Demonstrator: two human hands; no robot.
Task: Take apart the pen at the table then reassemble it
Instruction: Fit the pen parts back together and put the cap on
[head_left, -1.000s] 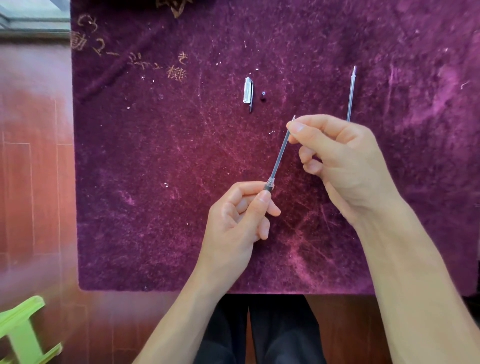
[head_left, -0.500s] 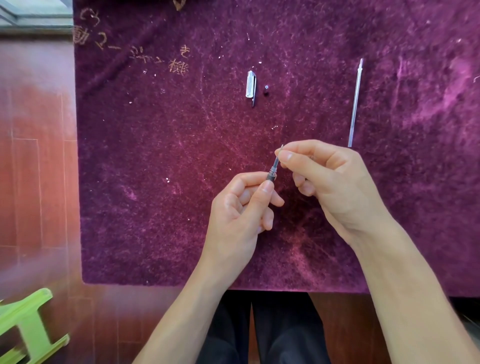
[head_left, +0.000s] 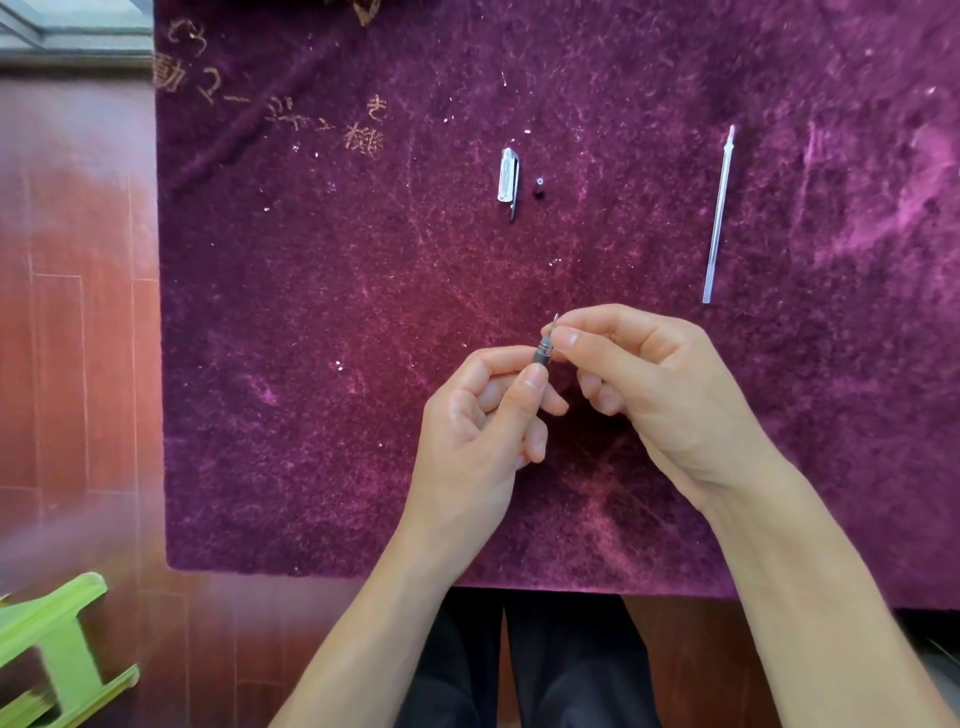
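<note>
Over the middle of the purple cloth, my left hand pinches a dark grey ridged pen piece between thumb and forefinger. The rest of that piece is hidden in the fist. A thin metal tip pokes out of its top, and my right hand pinches that tip with thumb and forefinger. The two hands touch at the fingertips. A clear pen cap with a clip lies farther back, with a tiny dark plug just to its right. A long thin clear tube with a pointed end lies at the back right.
The purple cloth covers the table; its front edge runs just behind my wrists. Reddish wooden floor shows on the left, where a green plastic stool stands at the lower left. My dark trousers show below the table edge.
The long thin rod between my hands has slid down into the piece in my left hand; only its tip shows now. My right hand came down and left to meet my left hand.
</note>
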